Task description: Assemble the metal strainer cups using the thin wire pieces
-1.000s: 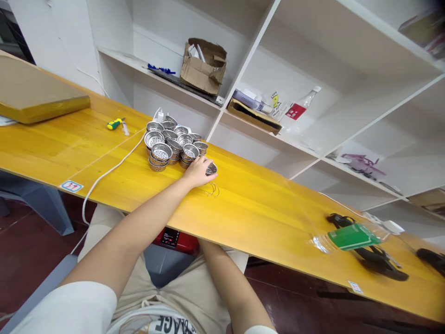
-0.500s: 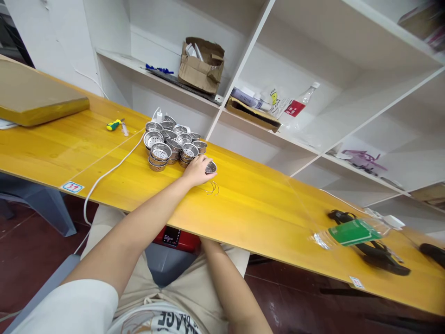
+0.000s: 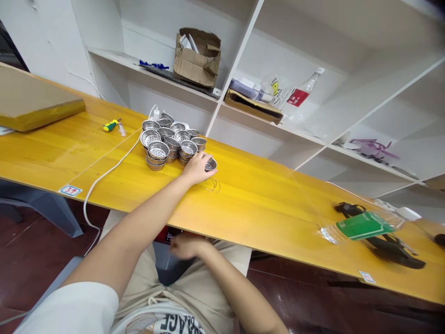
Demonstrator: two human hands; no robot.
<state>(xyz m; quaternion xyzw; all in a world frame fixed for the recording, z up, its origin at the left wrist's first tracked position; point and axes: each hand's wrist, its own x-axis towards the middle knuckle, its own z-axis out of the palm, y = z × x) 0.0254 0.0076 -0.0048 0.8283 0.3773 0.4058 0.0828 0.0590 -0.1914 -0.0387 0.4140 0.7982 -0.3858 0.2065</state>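
Observation:
My left hand [image 3: 198,169] rests on the yellow wooden table [image 3: 264,204], with its fingers on a small perforated steel strainer cup [image 3: 210,164]. Just left of that hand lies a heap of several similar steel strainer cups [image 3: 170,144], some stacked. Thin wire loops [image 3: 214,185] lie on the table just below the small cup. My right hand [image 3: 187,246] is blurred, low over my lap near the table's front edge, and shows nothing in it.
A white cable [image 3: 111,169] crosses the table, and a small yellow-green screwdriver [image 3: 111,125] lies to the left. A plastic bottle with a green label [image 3: 361,226] lies over dark cords at right. White shelves with cardboard boxes stand behind the table.
My right hand has come up into view from below the table edge and moved left over my lap. My left hand stays on the small cup. The whole view has shifted slightly.

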